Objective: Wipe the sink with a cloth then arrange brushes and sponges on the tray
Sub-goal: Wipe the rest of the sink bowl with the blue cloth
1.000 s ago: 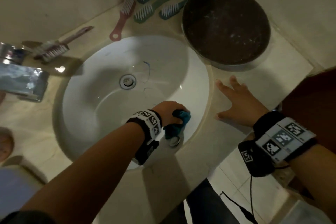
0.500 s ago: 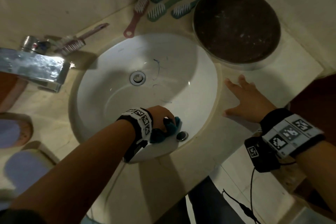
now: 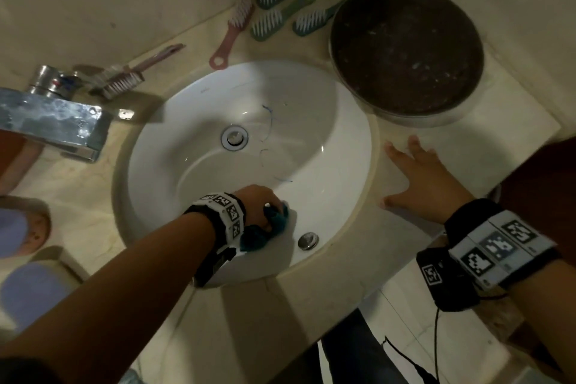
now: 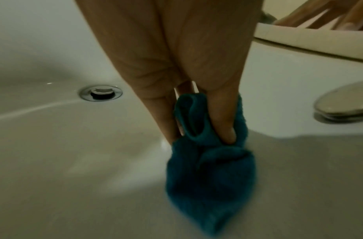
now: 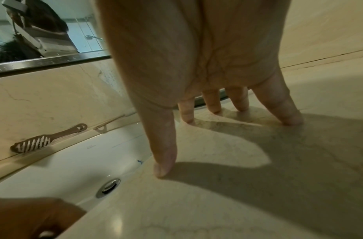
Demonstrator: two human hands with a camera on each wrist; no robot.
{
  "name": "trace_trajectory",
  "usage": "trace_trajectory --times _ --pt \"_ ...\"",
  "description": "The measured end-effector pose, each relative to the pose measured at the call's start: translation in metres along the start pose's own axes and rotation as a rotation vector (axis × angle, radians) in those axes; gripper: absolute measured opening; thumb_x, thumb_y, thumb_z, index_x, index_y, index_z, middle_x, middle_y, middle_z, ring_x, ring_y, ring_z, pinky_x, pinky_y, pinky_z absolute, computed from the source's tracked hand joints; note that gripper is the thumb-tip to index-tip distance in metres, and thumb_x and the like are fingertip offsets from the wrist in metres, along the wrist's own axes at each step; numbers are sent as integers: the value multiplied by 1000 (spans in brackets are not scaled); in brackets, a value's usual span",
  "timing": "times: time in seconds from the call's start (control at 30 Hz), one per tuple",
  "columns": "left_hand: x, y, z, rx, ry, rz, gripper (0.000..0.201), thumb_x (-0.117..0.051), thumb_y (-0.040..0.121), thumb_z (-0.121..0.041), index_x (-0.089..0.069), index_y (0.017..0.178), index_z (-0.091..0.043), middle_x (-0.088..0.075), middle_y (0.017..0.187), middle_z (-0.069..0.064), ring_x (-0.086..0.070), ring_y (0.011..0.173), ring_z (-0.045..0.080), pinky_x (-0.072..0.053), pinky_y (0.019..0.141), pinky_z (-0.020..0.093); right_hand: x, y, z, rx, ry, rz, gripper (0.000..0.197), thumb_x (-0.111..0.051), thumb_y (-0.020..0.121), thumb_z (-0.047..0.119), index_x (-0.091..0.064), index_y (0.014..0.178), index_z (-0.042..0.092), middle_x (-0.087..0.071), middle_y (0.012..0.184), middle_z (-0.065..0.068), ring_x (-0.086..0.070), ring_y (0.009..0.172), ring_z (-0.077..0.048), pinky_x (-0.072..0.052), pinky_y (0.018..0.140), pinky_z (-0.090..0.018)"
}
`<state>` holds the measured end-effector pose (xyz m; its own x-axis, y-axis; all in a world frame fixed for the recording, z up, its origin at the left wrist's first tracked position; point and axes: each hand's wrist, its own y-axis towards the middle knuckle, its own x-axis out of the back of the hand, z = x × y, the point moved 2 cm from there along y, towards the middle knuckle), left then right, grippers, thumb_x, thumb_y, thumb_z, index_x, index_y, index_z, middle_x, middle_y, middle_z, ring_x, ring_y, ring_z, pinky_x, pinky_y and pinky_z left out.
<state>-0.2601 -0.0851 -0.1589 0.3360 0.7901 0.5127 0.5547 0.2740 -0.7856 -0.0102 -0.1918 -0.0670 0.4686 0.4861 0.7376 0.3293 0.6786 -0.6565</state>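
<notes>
My left hand (image 3: 265,209) grips a bunched teal cloth (image 3: 276,221) and presses it on the near inner wall of the white sink (image 3: 193,121), left of the overflow cap (image 3: 308,241). The left wrist view shows my thumb and fingers curled round the cloth (image 4: 209,163). On the beige counter right of the basin, my right hand (image 3: 424,184) lies flat with fingers spread (image 5: 286,113). Several brushes lie behind the sink: a pink one (image 3: 232,33), green ones (image 3: 274,17), and a pink one (image 3: 131,75) by the tap. A round dark tray (image 3: 405,50) sits at the back right.
A chrome tap (image 3: 53,121) juts over the sink's left rim. The drain (image 3: 234,137) sits mid-basin, with thin blue marks (image 3: 269,121) beside it. Purple-topped items (image 3: 28,287) stand at the left. The counter's front edge drops to the tiled floor (image 3: 405,305).
My left hand has dragged the cloth leftwards along the near wall, uncovering the overflow cap. The right hand stays flat on the counter.
</notes>
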Motion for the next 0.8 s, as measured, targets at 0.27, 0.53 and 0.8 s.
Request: trace_trajectory --times 0.27,0.53,0.8 --pt "31 32 -21 19 -234 -264 58 -69 83 -18 -46 136 -18 -51 136 11 -48 125 30 -39 104 35 0 0 0 5 13 -9 103 -73 75 41 -1 149 38 12 160 -2 6 147 -34 -7 119 -41" --pt "29 39 -6 59 -217 -335 61 -60 90 -19 -34 144 -13 -38 149 9 -37 136 27 -25 113 30 5 2 -1 27 10 -20 101 -72 74 48 -5 149 38 7 160 -3 -2 148 -31 -11 119 -39" --pt "26 57 -13 -68 -101 -314 55 -56 89 -10 -41 140 -20 -30 153 6 -39 133 30 -32 111 34 6 8 2 43 -7 -73 100 -74 72 47 -11 149 37 -1 160 -5 -7 148 -28 -14 120 -40"
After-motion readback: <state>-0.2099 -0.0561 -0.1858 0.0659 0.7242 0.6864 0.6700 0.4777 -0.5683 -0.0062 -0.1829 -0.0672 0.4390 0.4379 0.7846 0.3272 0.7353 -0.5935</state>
